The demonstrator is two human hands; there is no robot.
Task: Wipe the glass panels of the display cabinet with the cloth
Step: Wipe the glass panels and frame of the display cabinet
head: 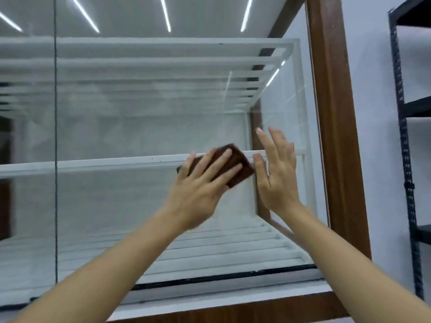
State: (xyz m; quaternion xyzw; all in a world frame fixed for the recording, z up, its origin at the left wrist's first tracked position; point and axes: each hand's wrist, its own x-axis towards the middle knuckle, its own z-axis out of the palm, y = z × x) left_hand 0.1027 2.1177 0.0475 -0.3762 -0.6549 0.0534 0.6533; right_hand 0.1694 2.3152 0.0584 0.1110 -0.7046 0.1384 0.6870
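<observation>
A glass front panel point(130, 117) of the display cabinet fills most of the view, framed in brown wood point(331, 117). My left hand point(203, 185) presses a folded dark brown cloth point(235, 164) flat against the glass with straight fingers, at the height of a white shelf bar. Just to its right, my right hand point(277, 173) rests open with fingers spread against the glass, near the cabinet's inner right corner. The cloth is partly hidden under my left fingers.
White slatted shelves point(163, 66) sit inside the cabinet above and below. A vertical seam between panes point(56, 136) runs down the left. A black metal rack point(405, 136) stands against the wall at far right. The cabinet's lower wooden rail point(233, 311) crosses the bottom.
</observation>
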